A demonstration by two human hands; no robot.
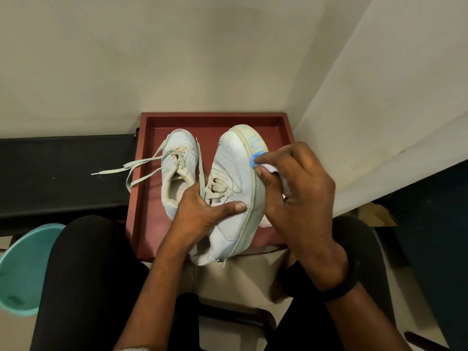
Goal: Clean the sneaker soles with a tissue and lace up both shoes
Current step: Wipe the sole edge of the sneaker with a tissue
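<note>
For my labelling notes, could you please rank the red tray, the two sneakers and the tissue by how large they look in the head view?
1. red tray
2. held sneaker, which seems nearer the camera, so its lead over the next is unsure
3. sneaker lying in the tray
4. tissue, mostly hidden by the right hand

A wall (177, 59) stands just behind the red tray (152, 224) and a slanted white panel (379, 110) hems its right, the loose sneaker (177, 158) and its trailing laces (111, 170) fill the tray's left half, leaving passage over the black bench (63, 173) and the tray's bare near-left corner.
</note>
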